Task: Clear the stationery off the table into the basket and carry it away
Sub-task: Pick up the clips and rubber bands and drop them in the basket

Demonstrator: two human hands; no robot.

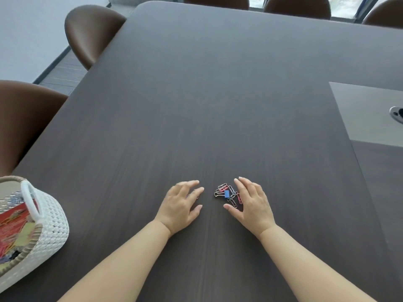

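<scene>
Both hands flat on the bench (pixel 218 94), cupped to herd the clips; right hand (pixel 253 203) spread wide beside the paper clips (pixel 231 196) and blue binder clip (pixel 226 194), holding nothing; left hand (pixel 182 202) wide too, a clip or two under its fingers; basket (pixel 50 219) well apart at the left edge, already part-filled.

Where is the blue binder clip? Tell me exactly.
In the head view, the blue binder clip lies on the table near its front edge, among the paper clips, between both open hands and closer to the right hand.
</scene>
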